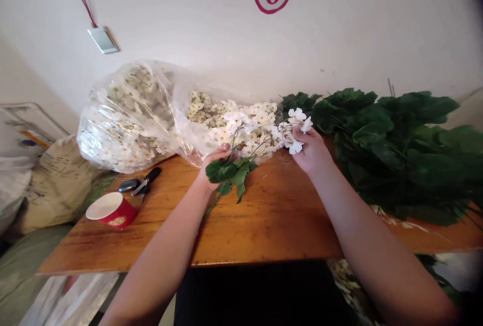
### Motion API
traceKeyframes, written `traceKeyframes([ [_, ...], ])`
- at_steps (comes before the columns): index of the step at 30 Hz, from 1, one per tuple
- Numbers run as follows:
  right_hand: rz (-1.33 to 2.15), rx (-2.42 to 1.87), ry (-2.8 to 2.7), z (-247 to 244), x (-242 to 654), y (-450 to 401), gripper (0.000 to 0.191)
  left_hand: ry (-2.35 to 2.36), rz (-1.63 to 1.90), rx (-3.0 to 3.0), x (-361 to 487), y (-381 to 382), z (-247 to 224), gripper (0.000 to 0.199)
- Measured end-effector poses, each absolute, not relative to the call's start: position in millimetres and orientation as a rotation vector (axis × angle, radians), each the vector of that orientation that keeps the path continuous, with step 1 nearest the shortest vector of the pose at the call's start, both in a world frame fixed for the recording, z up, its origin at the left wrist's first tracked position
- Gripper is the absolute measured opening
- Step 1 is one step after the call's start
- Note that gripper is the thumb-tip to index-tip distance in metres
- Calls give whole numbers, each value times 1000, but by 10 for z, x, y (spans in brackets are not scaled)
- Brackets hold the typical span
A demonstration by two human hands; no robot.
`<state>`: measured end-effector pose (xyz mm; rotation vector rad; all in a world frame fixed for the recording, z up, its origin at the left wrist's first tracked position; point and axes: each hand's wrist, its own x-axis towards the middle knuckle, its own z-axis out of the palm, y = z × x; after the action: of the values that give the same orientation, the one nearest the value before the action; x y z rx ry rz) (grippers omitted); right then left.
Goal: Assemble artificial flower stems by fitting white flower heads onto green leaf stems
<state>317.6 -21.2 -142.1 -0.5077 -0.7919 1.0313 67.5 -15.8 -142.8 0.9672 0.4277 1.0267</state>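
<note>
My left hand (pixel 215 167) is closed around a green leafy artificial stem (pixel 236 172), whose thin bare tips point up and to the right. A sprig of white artificial flowers (pixel 295 135) is pinched in my right hand (pixel 311 149), at the right end of the flower heap. Behind both hands, many white flowers with yellow centres (pixel 241 122) spill out of a clear plastic bag (pixel 128 114). Dark green artificial leaves (pixel 400 150) lie piled to the right of my right hand.
On the wooden table (pixel 264 220), a red paper cup (pixel 113 210) stands at the left. Behind it lie black-handled pliers (pixel 146 182) and a dark rounded object (pixel 129 185). Sacks (pixel 53 180) rest left of the table. A white wall (pixel 211 24) rises behind.
</note>
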Motion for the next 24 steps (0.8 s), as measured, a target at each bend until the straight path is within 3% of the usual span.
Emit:
traceKeyframes([
  [5,989,-594,-827,-1503,3228,-138,22,517,1023,1090,727,-114,-1542,33],
  [11,942,-625,-753,-1514,3248,-121,21,668,844,1788,847,-196,-1643,31],
  [17,962,-614,-700,-1491,3252,-155,19,1100,995,2079,662,-138,-1527,19],
  [21,979,-626,-696,-1504,3227,-152,18,1208,675,2244,574,-134,-1474,35],
  [24,985,-630,-679,-1514,3209,-147,18,1211,447,2323,601,-173,-1494,35],
])
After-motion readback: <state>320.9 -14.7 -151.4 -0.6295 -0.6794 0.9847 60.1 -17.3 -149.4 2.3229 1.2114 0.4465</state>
